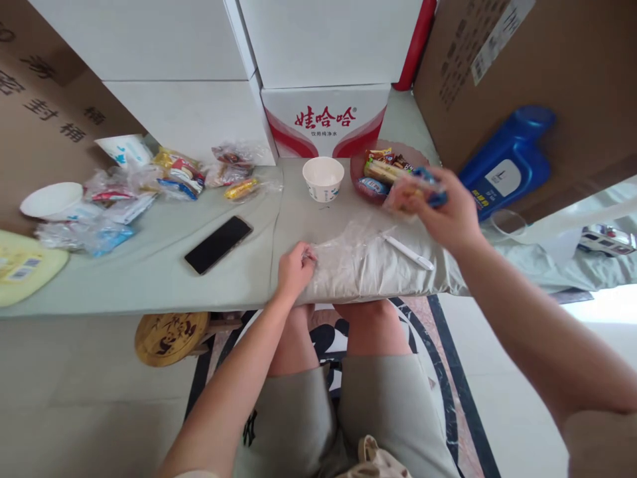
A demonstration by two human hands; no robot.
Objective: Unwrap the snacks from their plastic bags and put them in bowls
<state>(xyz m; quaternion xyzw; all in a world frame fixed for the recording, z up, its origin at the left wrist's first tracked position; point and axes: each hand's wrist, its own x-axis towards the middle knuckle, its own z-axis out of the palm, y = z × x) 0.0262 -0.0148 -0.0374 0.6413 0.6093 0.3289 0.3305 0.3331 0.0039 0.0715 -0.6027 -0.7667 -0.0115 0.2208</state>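
My left hand [296,271] is closed on the edge of a clear plastic bag [343,255], which lies crumpled on the cloth near the table's front edge. To the right, my right hand [450,209] grips a small wrapped snack [405,194] in clear and blue packaging, slightly blurred. It is beside a pinkish bowl [359,174] of packaged snacks. A white pen-like stick [408,252] rests just right of the bag. Behind the bag stands a white paper cup [323,179], upright; its inner bottom is hard to make out.
A black phone [219,244] lies left of centre. Several wrapped snacks [182,172] and paper cups crowd the left side. A blue bottle [507,166] leans by a carton on the right, near a toy vehicle [607,239]. White boxes [326,119] line the back.
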